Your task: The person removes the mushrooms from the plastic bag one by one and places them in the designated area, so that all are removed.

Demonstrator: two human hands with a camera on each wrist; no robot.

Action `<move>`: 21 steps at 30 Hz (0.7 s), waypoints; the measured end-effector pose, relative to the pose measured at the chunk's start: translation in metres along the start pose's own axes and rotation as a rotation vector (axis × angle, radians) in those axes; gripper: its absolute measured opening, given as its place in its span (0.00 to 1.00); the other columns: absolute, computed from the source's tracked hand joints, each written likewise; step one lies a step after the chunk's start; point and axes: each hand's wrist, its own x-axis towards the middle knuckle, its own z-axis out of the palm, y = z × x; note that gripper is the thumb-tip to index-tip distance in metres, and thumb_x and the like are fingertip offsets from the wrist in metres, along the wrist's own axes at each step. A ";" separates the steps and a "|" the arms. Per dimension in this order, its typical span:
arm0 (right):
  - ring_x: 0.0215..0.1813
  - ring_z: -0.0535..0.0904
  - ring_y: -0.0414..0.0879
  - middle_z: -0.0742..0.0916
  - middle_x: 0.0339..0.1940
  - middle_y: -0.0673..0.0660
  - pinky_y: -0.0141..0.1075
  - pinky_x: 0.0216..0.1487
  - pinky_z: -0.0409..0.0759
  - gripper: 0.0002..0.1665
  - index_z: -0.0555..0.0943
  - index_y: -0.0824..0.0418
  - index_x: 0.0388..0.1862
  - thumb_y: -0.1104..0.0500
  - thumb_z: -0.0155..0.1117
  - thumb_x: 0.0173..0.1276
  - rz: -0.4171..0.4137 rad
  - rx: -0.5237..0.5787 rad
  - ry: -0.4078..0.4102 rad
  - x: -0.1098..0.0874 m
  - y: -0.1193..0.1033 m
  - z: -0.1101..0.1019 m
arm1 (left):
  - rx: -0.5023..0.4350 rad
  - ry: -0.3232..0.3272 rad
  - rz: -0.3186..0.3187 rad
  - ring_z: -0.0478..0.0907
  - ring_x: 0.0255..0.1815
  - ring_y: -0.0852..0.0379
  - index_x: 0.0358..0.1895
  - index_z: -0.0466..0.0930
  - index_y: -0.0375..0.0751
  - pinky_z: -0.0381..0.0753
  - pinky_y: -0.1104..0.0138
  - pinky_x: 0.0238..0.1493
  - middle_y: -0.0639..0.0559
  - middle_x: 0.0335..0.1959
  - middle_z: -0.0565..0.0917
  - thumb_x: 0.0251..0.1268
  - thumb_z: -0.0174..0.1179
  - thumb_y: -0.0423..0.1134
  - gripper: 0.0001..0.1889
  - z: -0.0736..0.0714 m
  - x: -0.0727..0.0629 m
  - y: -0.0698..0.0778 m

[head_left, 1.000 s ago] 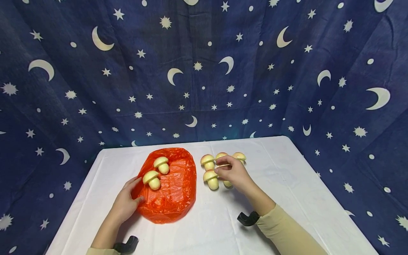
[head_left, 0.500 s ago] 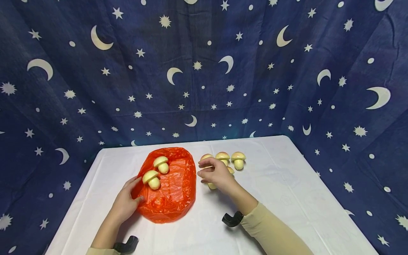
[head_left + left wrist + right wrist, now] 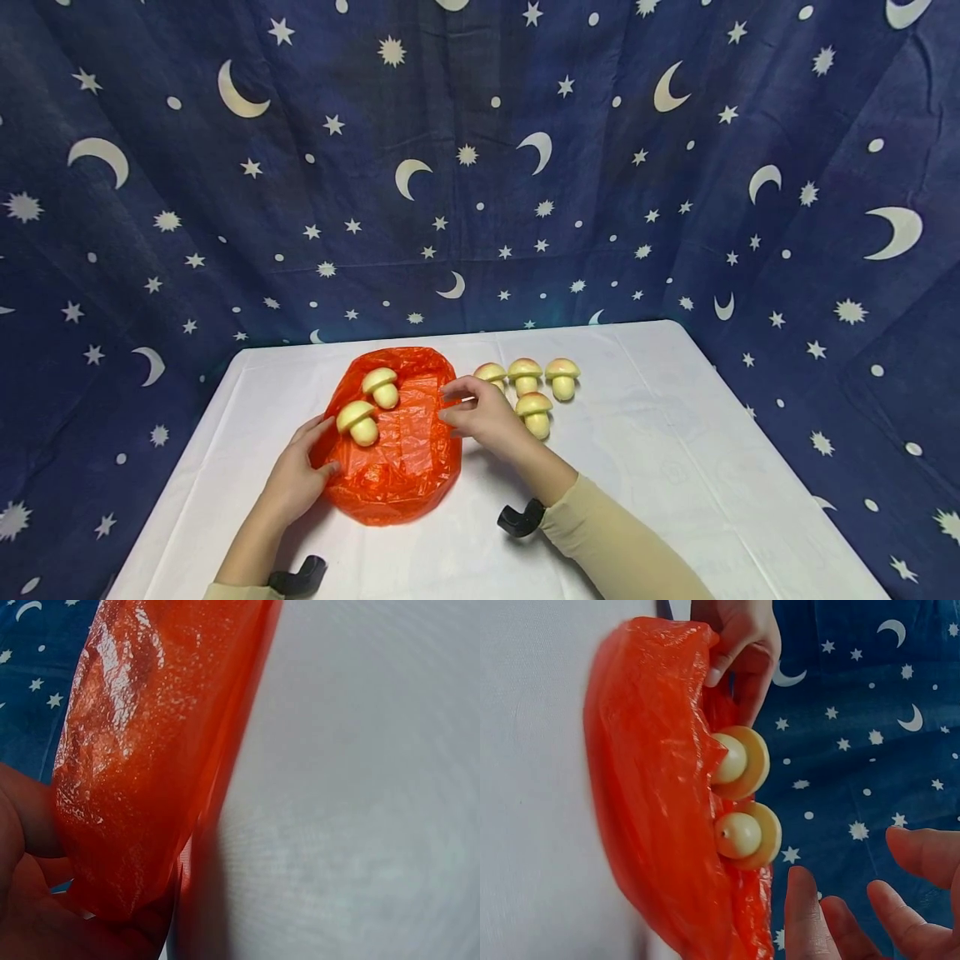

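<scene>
My left hand (image 3: 294,479) grips the near-left rim of a red plastic bag (image 3: 412,433) that stands with its mouth wide. In the left wrist view its fingers (image 3: 28,814) lie round the crinkled plastic (image 3: 150,750). Two pale yellow toy mushrooms, a far one (image 3: 381,387) and a nearer one (image 3: 358,422), lie inside. My right hand (image 3: 487,421) is over the bag's right rim, thumb and fingers spread with nothing between them; the right wrist view shows its fingers (image 3: 806,915) apart. Both mushrooms (image 3: 739,834) also show there at the bag's mouth.
Right of the bag, toy mushrooms with reddish cap tops stand on the white table (image 3: 660,467): three in a back row, including a middle one (image 3: 525,377) and a right one (image 3: 562,379), and one in front (image 3: 535,414). A starry blue curtain (image 3: 480,208) hangs behind.
My right hand has moved left from above the mushrooms to the bag's right rim, uncovering several of them. The left hand, the bag and the two mushrooms inside have stayed put.
</scene>
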 end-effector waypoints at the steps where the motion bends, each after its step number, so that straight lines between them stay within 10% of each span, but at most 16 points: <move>1: 0.50 0.90 0.50 0.83 0.65 0.74 0.50 0.49 0.94 0.23 0.82 0.67 0.62 0.65 0.73 0.68 0.003 -0.001 -0.002 0.001 0.001 0.002 | -0.001 0.001 0.001 0.51 0.88 0.27 0.83 0.62 0.33 0.52 0.32 0.85 0.34 0.87 0.56 0.68 0.64 0.25 0.40 0.000 0.000 0.000; 14: 0.44 0.89 0.48 0.83 0.65 0.74 0.47 0.43 0.95 0.25 0.81 0.69 0.63 0.66 0.73 0.67 0.005 -0.002 -0.015 0.012 0.012 0.025 | 0.003 -0.006 -0.023 0.51 0.88 0.27 0.84 0.61 0.34 0.53 0.31 0.85 0.34 0.87 0.56 0.69 0.64 0.25 0.40 0.002 0.000 -0.001; 21: 0.52 0.90 0.69 0.84 0.64 0.74 0.47 0.44 0.95 0.28 0.79 0.72 0.65 0.66 0.73 0.67 0.013 0.022 -0.013 0.020 0.018 0.036 | 0.015 -0.003 -0.008 0.51 0.88 0.27 0.83 0.62 0.33 0.53 0.31 0.85 0.34 0.87 0.56 0.68 0.64 0.25 0.40 0.001 0.001 -0.002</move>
